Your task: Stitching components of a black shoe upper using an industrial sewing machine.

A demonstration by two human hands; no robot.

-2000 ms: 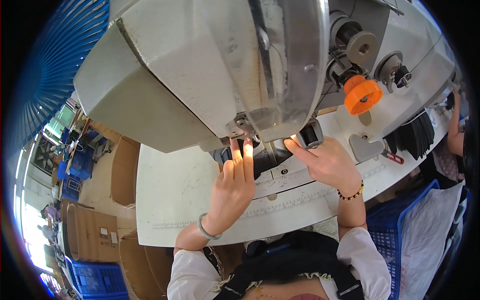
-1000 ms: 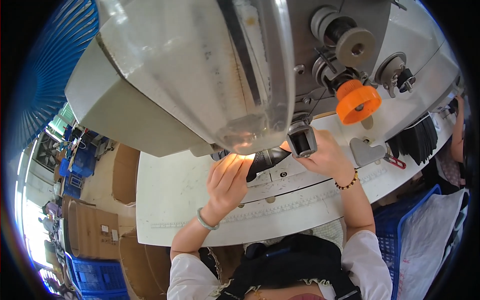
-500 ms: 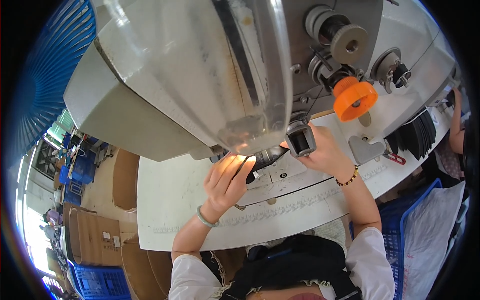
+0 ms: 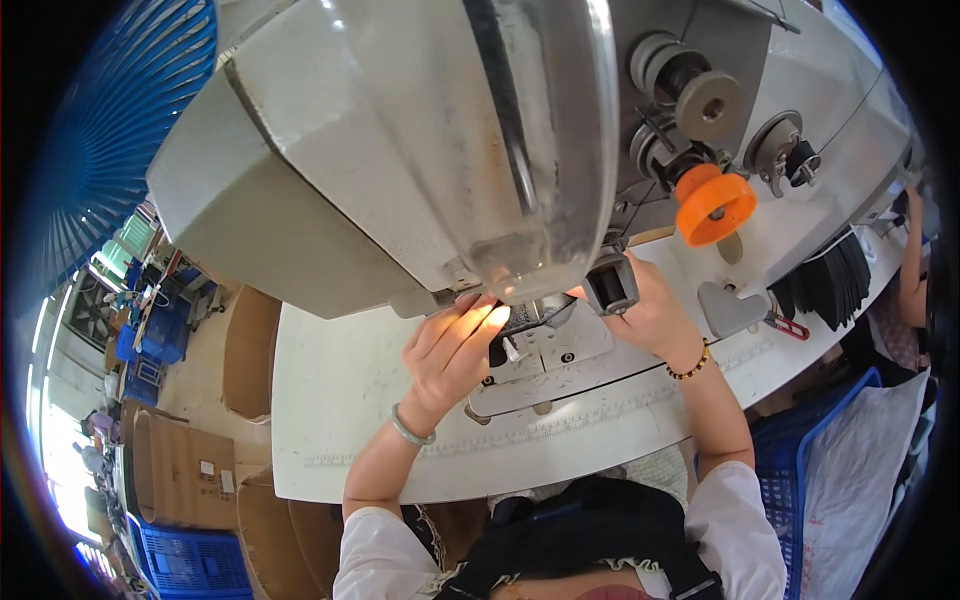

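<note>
Under the head of a large grey sewing machine (image 4: 330, 190) lies a small dark textured piece (image 4: 527, 317), perhaps fabric, its far side hidden by the clear guard (image 4: 540, 215). My left hand (image 4: 450, 352) pinches the left end of this piece, thumb and fingers together under the lamp's glow. To the right, my right hand (image 4: 652, 312) curls behind a dark grey machine part (image 4: 610, 283). One of its fingertips meets the piece's right end; the other fingers are mostly hidden. A small white bit (image 4: 512, 350) shows just below the piece, above the metal plate (image 4: 590, 358).
An orange dial (image 4: 715, 205) juts from the machine. Red-handled snips (image 4: 788, 326) and stacked black pieces (image 4: 830, 280) lie at the table's right. Blue crates (image 4: 190, 562) and cardboard boxes (image 4: 183, 468) stand left, a blue fan (image 4: 110, 150) upper left. Another person's arm (image 4: 911, 260) shows far right.
The machine sits slightly further right in the picture as the view shifts. My left fingers have moved slightly up and left against the machine, showing more of the dark piece and the plate.
</note>
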